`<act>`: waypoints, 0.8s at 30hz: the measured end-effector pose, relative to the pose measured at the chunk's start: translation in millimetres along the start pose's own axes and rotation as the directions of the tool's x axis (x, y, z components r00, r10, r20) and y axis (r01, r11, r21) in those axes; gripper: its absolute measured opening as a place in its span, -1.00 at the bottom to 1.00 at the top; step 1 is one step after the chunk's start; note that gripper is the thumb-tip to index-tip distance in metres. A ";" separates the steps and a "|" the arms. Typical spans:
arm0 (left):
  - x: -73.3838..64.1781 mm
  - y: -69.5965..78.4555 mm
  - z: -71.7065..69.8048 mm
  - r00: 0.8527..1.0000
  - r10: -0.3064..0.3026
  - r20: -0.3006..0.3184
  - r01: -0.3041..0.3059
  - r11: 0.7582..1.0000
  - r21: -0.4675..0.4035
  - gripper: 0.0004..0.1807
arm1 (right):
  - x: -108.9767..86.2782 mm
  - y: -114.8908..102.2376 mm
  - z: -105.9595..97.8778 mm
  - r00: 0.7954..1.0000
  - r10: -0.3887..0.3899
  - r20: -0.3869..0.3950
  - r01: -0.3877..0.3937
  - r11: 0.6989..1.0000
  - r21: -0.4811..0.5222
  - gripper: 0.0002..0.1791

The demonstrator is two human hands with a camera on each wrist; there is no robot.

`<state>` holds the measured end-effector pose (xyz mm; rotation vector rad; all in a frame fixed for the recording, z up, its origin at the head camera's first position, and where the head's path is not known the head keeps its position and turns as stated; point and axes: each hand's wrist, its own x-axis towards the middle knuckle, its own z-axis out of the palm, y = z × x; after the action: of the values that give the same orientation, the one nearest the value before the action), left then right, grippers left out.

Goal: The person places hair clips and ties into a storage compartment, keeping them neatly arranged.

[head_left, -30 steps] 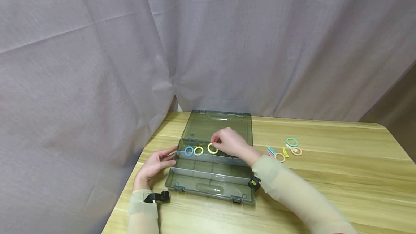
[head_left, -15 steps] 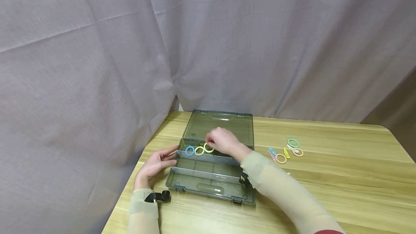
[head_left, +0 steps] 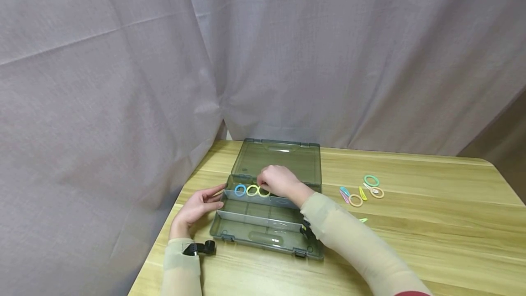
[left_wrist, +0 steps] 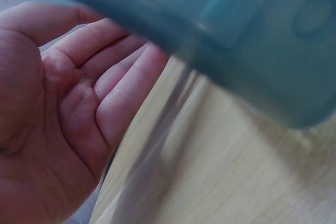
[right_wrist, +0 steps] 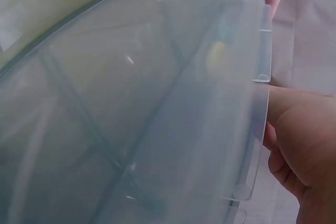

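Well, in the head view the right hand (head_left: pixel 281 182) seems to pinch a yellow ring (head_left: pixel 264 196) inside the box (head_left: pixel 246 229), in its back compartment, right up against a second yellow ring (head_left: pixel 252 196), with a blue ring (head_left: pixel 240 195) farther left. Released carelessly, the pinched ring could ride up on its neighbour. Right of the box, a green clip (head_left: pixel 363 220) peeks out by the right sleeve (head_left: pixel 349 236), which might drag it.

In the left wrist view, the left hand (left_wrist: pixel 63 98) lies unclenched at the box's left end; so loose a hold could let a knock shift the box.

In the right wrist view, the box hides the right fingertips, so slipping would be hard to spot.
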<state>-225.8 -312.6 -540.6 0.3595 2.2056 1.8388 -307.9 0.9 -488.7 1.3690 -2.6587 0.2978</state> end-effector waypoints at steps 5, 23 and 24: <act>1.0 -0.7 -0.6 1.000 0.004 0.003 -0.004 1.000 0.008 -0.26 | -0.4 -0.4 0.0 1.000 -0.012 0.007 0.012 0.999 -0.037 -0.67; 1.2 -2.4 -1.6 1.000 0.009 0.004 -0.009 1.000 0.022 -0.26 | -1.5 1.5 -3.9 1.000 -0.006 0.030 0.007 1.000 -0.022 -0.85; 1.2 -2.8 -1.8 1.000 0.010 0.004 -0.010 1.000 0.023 -0.26 | -1.3 1.5 -4.2 0.999 -0.007 0.032 0.007 1.000 -0.023 -0.85</act>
<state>-227.7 -314.3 -543.1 0.3784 2.2280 1.8178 -308.2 3.8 -485.1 1.3873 -2.6735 0.2465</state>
